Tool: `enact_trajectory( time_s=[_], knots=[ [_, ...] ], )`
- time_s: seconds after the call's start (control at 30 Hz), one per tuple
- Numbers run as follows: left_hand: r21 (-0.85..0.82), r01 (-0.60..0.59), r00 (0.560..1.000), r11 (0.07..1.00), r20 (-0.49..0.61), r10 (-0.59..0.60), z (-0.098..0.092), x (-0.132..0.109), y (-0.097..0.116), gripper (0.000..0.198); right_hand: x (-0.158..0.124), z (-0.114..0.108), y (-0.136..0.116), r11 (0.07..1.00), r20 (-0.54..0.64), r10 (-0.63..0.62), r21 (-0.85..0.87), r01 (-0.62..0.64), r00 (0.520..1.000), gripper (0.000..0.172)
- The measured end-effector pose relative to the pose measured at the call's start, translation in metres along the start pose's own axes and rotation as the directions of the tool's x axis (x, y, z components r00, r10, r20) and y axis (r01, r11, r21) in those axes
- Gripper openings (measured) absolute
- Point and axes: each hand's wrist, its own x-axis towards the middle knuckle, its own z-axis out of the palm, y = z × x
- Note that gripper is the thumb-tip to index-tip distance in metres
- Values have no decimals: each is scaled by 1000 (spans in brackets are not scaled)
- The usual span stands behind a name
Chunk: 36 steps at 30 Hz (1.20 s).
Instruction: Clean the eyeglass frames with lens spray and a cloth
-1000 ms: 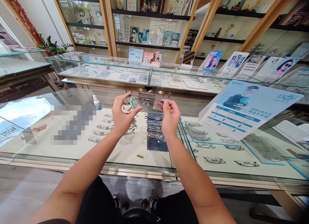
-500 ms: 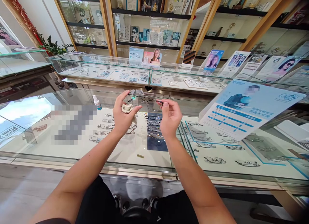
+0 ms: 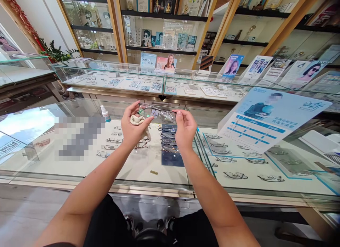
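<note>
Above the glass counter, a pair of eyeglasses (image 3: 167, 115) with a thin dark frame is held up between both hands. My left hand (image 3: 132, 128) grips one end of the eyeglasses, its thumb stretched toward the lens. A bunched pale cloth (image 3: 137, 120) is tucked in that same palm and hangs down below it. My right hand (image 3: 186, 128) pinches the other end near the hinge, thumb against fingers. Both hands are closed. Under the glass, beneath the hands, a dark tray (image 3: 172, 159) holds several eyeglasses in a column.
A small white spray bottle (image 3: 105, 114) stands on the counter to the left. At the right, a large blue and white sign (image 3: 278, 119) leans over the glass. More frames lie inside the counter (image 3: 148, 187). Farther back is a second glass display case (image 3: 119, 84).
The eyeglasses have tilted, so their lenses now face differently and show other reflections. Both hands have shifted slightly left with the view, still holding the eyeglasses and cloth.
</note>
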Motion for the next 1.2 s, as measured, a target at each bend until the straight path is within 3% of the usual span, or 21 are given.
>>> enact_trajectory(
  time_s=[0.13,0.37,0.47,0.6,0.7,0.8,0.87,1.03,1.2],
  knots=[
    [-61,13,1000,998,-5,-13,1,1,-1,74,3,0,7,994,22,98,56,-99,995,31],
    [-22,108,994,994,-7,-109,0,0,-4,73,6,4,20,947,44,255,188,-259,966,28],
    [-54,134,990,989,42,-132,-1,4,-9,75,7,3,16,928,67,258,259,-267,964,26],
    [-157,183,975,971,157,-158,-6,14,-16,79,12,-4,7,889,203,247,342,-305,948,23],
    [-166,135,965,977,245,-92,-11,20,-15,80,17,-11,3,884,348,270,279,-374,898,23],
    [-107,44,938,993,347,-5,-16,21,-8,80,22,-14,3,898,509,307,125,-422,804,23],
    [-60,-17,921,998,387,39,-18,21,-2,78,23,-15,6,910,559,317,49,-412,766,23],
    [-11,-96,894,995,440,91,-20,20,4,73,24,-14,13,921,561,328,-9,-390,760,23],
    [-5,-105,870,994,483,94,-20,19,4,69,24,-12,14,941,542,296,-26,-337,786,20]
  ],
)
